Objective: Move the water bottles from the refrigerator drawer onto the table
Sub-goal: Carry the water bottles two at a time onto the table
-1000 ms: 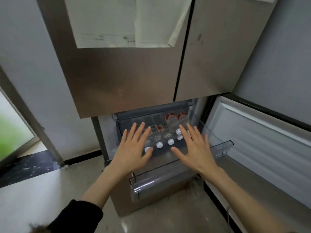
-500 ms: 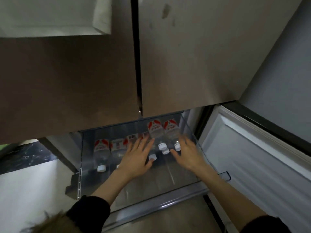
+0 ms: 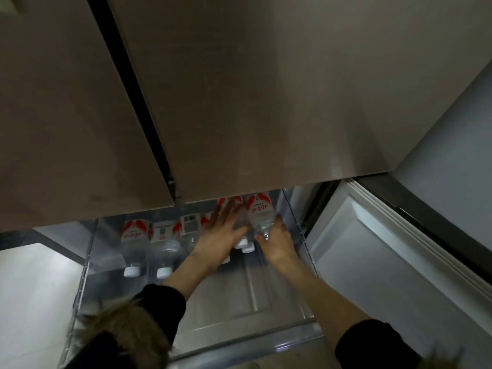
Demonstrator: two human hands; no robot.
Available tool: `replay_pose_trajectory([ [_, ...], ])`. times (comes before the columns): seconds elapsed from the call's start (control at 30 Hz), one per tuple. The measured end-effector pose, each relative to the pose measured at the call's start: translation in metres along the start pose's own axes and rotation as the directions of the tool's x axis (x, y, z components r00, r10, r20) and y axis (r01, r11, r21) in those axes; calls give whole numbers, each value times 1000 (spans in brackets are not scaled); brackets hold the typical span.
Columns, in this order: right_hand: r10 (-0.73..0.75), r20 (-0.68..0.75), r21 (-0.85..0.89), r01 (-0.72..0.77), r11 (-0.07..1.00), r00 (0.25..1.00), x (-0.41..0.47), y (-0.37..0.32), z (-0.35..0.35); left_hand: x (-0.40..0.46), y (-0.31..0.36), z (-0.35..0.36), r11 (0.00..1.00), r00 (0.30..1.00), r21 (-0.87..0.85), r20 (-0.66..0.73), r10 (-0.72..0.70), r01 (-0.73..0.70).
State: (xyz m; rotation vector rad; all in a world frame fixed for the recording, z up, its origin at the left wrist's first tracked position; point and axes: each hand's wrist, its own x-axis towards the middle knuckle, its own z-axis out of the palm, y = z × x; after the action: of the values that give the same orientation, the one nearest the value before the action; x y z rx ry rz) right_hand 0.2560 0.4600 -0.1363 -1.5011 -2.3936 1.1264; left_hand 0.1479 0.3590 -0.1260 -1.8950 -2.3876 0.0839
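Observation:
The clear refrigerator drawer (image 3: pixel 247 302) is pulled out below the closed upper doors. Several water bottles with red-and-white labels lie in a row at its back, white caps toward me: one at far left (image 3: pixel 134 237), another (image 3: pixel 164 245) beside it, more to the right. My left hand (image 3: pixel 219 237) lies fingers apart on top of the middle bottles. My right hand (image 3: pixel 277 245) is wrapped around the neck of the rightmost bottle (image 3: pixel 258 213), hiding its cap. The table is out of view.
The closed brown upper doors (image 3: pixel 239 102) overhang the drawer's back, hiding the bottles' far ends. An open white door panel (image 3: pixel 386 262) stands right of the drawer. Pale floor (image 3: pixel 34 288) lies to the left. The drawer's front rim (image 3: pixel 239 344) is near me.
I have leaned in closer over the drawer. Both hands went forward onto the bottles; the right hand, open before, has closed around the rightmost bottle's neck.

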Motion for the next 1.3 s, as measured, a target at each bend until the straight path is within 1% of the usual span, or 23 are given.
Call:
replay_pose_trajectory([
  [0.07, -2, -7, -11, 2, 1000, 1000, -1, 0, -1, -2, -3, -1, 994, 994, 88, -79, 71, -64],
  [0.1, -3, -12, -19, 3, 1000, 1000, -3, 0, -3, -5, -6, -1, 989, 989, 109, -94, 110, -100],
  [0.17, -16, -28, -35, 15, 999, 999, -13, 0, -11, -14, -12, -2, 982, 981, 113, -101, 162, -151],
  [0.23, -78, -67, -83, 72, 994, 995, -26, 0, -21, -27, -13, -13, 986, 982, 94, -119, 148, -137],
  [0.27, -125, -100, -107, 114, 988, 987, -35, -2, -27, -33, -12, -21, 991, 982, 64, -147, 122, -113],
  [0.33, -207, -169, -141, 184, 973, 964, -53, -5, -39, -44, -9, -39, 993, 969, -55, -230, 86, -102],
  [0.4, -272, -220, -208, 228, 951, 937, -68, -11, -51, -53, -6, -53, 966, 940, -210, -334, 73, -150],
  [0.43, -312, -247, -240, 254, 937, 917, -74, -14, -57, -56, -5, -59, 939, 922, -300, -385, 43, -169],
  [0.47, -358, -281, -250, 292, 923, 891, -78, -17, -63, -59, -3, -67, 899, 908, -407, -417, -26, -161],
  [0.53, -450, -353, -235, 388, 891, 820, -83, -23, -70, -64, 1, -84, 781, 897, -617, -395, -200, -97],
  [0.6, -522, -430, -226, 472, 852, 737, -86, -33, -74, -68, 5, -94, 682, 875, -730, -355, -328, -40],
  [0.67, -538, -472, -207, 506, 837, 698, -88, -43, -79, -74, 7, -96, 634, 857, -773, -322, -402, 7],
  [0.73, -506, -491, -168, 493, 853, 709, -89, -45, -82, -80, 8, -94, 611, 857, -790, -282, -432, 49],
  [0.83, -495, -368, -171, 466, 868, 787, -93, -36, -71, -88, 5, -85, 595, 863, -797, -222, -454, 108],
  [0.9, -506, -291, -179, 473, 863, 812, -97, -29, -58, -93, 3, -77, 593, 880, -790, -163, -445, 154],
  [1.0, -514, -230, -169, 486, 857, 826, -98, -28, -48, -99, -1, -64, 591, 889, -782, -109, -446, 200],
  [1.07, -522, -217, -122, 508, 853, 825, -95, -28, -48, -100, -4, -60, 564, 883, -799, -96, -460, 207],
  [1.1, -526, -205, -91, 519, 850, 825, -93, -28, -48, -99, -5, -60, 542, 882, -813, -79, -465, 213],
  [1.17, -500, -151, -13, 504, 864, 853, -89, -28, -46, -97, -6, -60, 476, 885, -846, -10, -466, 241],
  [1.23, -426, -83, 154, 434, 888, 901, -88, -28, -41, -94, -5, -60, 388, 874, -887, 37, -484, 252],
  [1.3, -375, -41, 314, 368, 875, 926, -88, -29, -33, -89, -2, -60, 272, 840, -930, 64, -539, 246],
])
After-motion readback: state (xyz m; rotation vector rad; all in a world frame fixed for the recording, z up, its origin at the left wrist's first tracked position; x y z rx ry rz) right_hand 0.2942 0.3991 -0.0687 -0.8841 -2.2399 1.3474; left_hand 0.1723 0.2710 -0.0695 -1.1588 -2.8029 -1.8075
